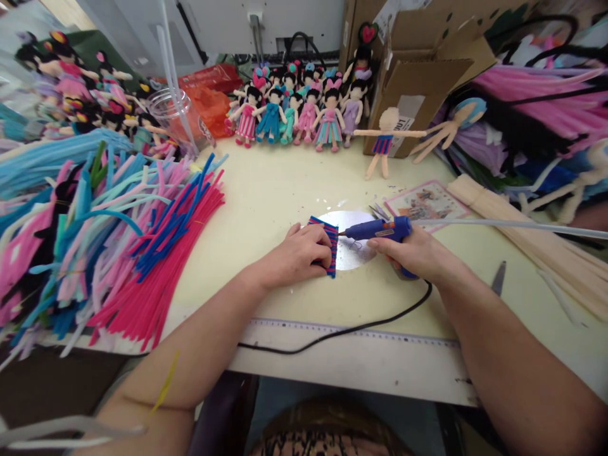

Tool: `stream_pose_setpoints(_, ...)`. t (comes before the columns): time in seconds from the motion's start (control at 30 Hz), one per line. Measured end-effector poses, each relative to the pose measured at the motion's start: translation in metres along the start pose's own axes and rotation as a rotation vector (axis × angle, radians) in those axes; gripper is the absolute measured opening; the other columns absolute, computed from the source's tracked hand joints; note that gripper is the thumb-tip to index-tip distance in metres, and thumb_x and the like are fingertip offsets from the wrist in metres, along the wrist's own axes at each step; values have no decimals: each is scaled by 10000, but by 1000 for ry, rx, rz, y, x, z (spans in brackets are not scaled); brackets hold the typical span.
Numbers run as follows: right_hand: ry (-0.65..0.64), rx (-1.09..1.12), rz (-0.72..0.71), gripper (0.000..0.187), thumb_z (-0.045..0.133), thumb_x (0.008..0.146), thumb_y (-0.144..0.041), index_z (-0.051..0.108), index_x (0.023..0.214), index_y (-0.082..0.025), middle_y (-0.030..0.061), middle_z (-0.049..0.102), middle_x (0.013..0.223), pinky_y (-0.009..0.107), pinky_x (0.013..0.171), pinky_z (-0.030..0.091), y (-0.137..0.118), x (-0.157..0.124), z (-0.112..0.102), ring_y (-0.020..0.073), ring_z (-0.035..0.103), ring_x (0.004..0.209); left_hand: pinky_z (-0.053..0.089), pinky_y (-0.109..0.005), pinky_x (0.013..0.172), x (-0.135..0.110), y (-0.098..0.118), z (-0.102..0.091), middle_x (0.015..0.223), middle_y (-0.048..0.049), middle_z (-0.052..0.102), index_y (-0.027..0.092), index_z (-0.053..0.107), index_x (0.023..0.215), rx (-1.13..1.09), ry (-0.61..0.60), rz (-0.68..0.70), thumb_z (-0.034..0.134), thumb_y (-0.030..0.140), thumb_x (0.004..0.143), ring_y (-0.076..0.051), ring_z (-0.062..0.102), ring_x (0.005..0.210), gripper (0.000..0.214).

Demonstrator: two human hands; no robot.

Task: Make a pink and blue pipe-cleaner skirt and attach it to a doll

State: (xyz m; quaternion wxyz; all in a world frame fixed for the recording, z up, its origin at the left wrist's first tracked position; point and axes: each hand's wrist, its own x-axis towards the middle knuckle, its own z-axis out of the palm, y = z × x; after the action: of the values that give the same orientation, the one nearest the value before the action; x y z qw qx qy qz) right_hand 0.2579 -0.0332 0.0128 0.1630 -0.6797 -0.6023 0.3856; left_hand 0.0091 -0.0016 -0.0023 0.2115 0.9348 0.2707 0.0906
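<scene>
My left hand [298,253] lies on a small mat of blue and pink pipe-cleaner strips [329,246], fingers curled and pressing it flat on the table [266,190]. My right hand [418,254] grips a blue hot glue gun [380,229], its nozzle touching the mat's right edge. A long clear glue stick [513,224] juts out of the gun to the right. A round shiny plate [352,250] lies under the nozzle. The gun's black cord [342,331] runs along the front edge.
A big heap of pink, blue and black pipe cleaners [95,234] fills the left side. Finished dolls [294,107] stand at the back, beside a cardboard box [418,82] with a bare doll [387,142] against it. Scissors [498,277], beige sticks [532,240] and a ruler strip [332,327] lie nearby.
</scene>
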Motion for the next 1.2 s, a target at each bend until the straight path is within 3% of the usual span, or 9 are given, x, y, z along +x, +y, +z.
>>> stream_pose_setpoints(0.6, 88, 12, 46, 276, 627, 730, -505, 662, 720, -232, -15, 527, 446, 274, 404, 375, -4, 4, 6, 146, 479, 410, 292, -408, 893, 0, 0, -1, 1048, -39, 587, 225, 669, 761, -7, 2, -4, 653, 258, 780, -215, 503, 1049, 41)
stream_pose_setpoints(0.93, 171, -23, -49, 260, 647, 726, -485, 694, 775, -234, 1, 566, 487, 282, 450, 397, 4, 8, 9, 189, 572, 514, 290, -415, 905, -1, -2, 2, 1029, -35, 577, 221, 658, 765, -15, 1, 5, 635, 270, 793, -214, 492, 1040, 60)
stream_pose_setpoints(1.2, 142, 3, -14, 324, 597, 747, -513, 675, 696, -203, 0, 553, 467, 263, 441, 390, 8, 10, 10, 153, 529, 467, 291, -417, 901, -1, -1, 1, 1018, -34, 572, 221, 660, 767, -21, 2, 0, 638, 262, 786, -214, 487, 1031, 50)
